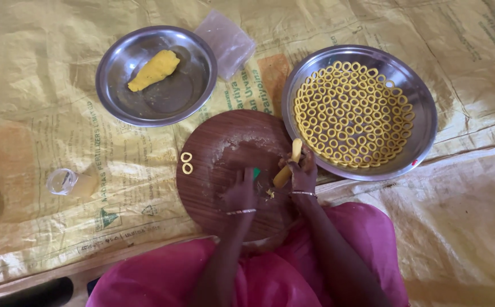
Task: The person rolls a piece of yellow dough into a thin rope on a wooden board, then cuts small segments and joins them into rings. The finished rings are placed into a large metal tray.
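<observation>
the person wore a bright pink garment of smooth cloth that spread in soft folds across the lap at the bottom of the view. both forearms were bare, with no sleeves reaching them. a thin silver-coloured metal bangle circled the wrist of the left hand (240, 192), and a similar slim bangle sat on the wrist of the right hand (303, 173). no rings could be made out on the fingers.

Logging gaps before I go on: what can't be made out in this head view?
- Left hand: its own back hides whatever the fingertips press on the round board.
- Right hand: grip hides the middle of the dough stick.
- Small glass: contents too small to tell.
- Top right corner: patterned thing cut off.
</observation>
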